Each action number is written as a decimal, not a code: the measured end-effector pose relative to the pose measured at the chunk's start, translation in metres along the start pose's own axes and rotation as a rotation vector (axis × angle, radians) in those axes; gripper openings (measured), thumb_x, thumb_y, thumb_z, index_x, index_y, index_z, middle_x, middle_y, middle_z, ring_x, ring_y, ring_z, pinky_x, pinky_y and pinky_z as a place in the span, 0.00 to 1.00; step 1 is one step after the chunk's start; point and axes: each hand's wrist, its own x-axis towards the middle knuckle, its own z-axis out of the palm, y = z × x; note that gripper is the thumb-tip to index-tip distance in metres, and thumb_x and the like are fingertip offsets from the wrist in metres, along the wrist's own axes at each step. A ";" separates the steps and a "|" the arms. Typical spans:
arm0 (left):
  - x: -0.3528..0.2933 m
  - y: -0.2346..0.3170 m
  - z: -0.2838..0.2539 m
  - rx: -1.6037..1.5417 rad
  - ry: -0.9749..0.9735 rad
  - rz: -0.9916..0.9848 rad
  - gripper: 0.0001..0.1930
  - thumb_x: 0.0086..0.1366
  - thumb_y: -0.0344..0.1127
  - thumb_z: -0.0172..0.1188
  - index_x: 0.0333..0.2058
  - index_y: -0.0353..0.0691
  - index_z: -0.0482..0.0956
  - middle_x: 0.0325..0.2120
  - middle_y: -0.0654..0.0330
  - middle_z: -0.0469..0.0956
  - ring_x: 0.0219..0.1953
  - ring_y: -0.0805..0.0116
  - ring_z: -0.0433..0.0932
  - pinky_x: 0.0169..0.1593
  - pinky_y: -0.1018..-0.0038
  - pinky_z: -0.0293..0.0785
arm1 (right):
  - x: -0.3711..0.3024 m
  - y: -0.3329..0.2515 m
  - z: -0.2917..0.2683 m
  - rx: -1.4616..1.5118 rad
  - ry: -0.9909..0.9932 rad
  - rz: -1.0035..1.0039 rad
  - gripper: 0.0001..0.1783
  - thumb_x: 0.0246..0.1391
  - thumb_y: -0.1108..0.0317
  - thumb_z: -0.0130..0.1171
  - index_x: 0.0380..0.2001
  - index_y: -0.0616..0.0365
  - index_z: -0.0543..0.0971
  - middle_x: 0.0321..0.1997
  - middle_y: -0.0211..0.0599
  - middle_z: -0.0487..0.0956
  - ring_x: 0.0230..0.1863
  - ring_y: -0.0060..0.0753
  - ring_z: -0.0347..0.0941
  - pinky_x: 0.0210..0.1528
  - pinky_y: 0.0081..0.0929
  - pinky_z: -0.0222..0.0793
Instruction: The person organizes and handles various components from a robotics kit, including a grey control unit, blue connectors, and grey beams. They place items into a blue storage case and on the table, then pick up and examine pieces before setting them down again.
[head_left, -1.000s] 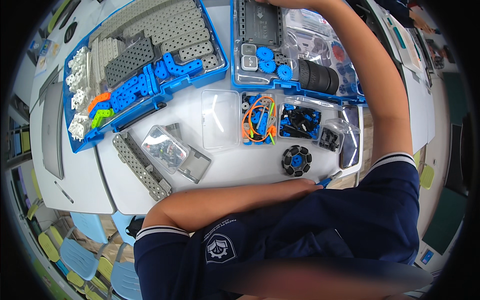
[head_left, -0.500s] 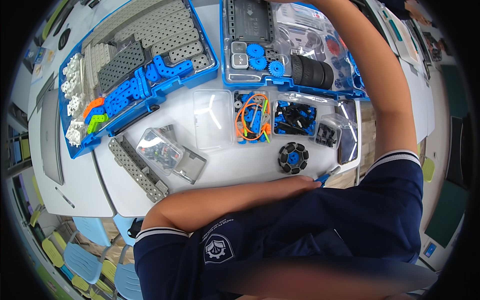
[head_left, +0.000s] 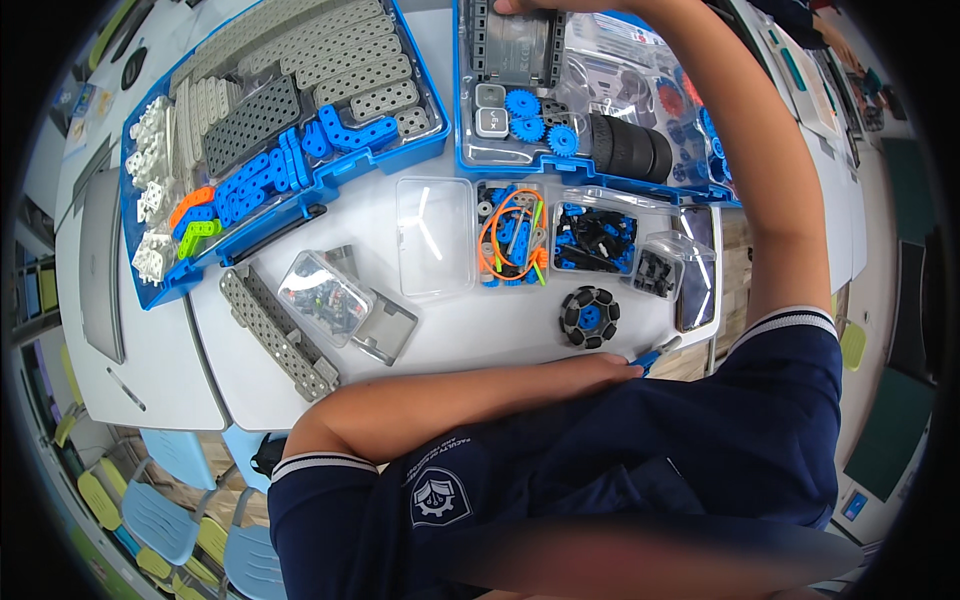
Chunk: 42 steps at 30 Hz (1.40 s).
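Note:
My left forearm lies across the near edge of the table. My left hand point(head_left: 608, 369) is closed on a small blue-and-grey piece point(head_left: 652, 357) that sticks out past its fingers; its exact kind is unclear. My right arm stretches far forward over the right blue case. At the top edge of the picture my right hand point(head_left: 535, 5) is partly cut off, its fingers over the far end of a dark grey rectangular module point(head_left: 512, 50). Whether they grip it is hidden. Beside the module lie blue gears point(head_left: 527, 130) and black tyres point(head_left: 628, 147).
A left blue case point(head_left: 345, 165) holds grey perforated beams and coloured connectors. Nearer stand clear boxes of small parts point(head_left: 595, 235), a clear lid point(head_left: 435, 238), a black omni wheel point(head_left: 589, 317), a phone point(head_left: 695, 300) and a long grey beam assembly point(head_left: 278, 335).
My right hand has moved left, onto the far end of the dark grey module. The left hand stays in place with its piece. The view has shifted slightly.

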 end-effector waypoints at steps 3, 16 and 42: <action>0.003 -0.003 0.004 0.002 0.019 0.053 0.23 0.75 0.56 0.54 0.43 0.39 0.77 0.33 0.68 0.78 0.32 0.81 0.74 0.37 0.79 0.70 | -0.013 -0.010 -0.008 -0.083 0.090 -0.041 0.17 0.53 0.70 0.70 0.44 0.67 0.81 0.39 0.43 0.83 0.43 0.37 0.80 0.47 0.33 0.75; 0.004 -0.005 0.004 0.092 0.046 0.101 0.22 0.76 0.57 0.52 0.41 0.41 0.78 0.27 0.71 0.73 0.26 0.81 0.67 0.31 0.80 0.64 | -0.060 -0.032 0.018 -0.386 0.405 -0.271 0.13 0.42 0.73 0.69 0.28 0.65 0.74 0.30 0.48 0.79 0.35 0.55 0.78 0.40 0.43 0.73; -0.003 0.002 0.006 0.191 0.110 0.087 0.23 0.75 0.56 0.55 0.42 0.38 0.80 0.32 0.67 0.79 0.32 0.79 0.72 0.38 0.76 0.70 | -0.076 -0.023 0.052 -0.246 0.315 -0.419 0.07 0.48 0.75 0.67 0.27 0.67 0.79 0.34 0.48 0.77 0.37 0.53 0.78 0.41 0.41 0.75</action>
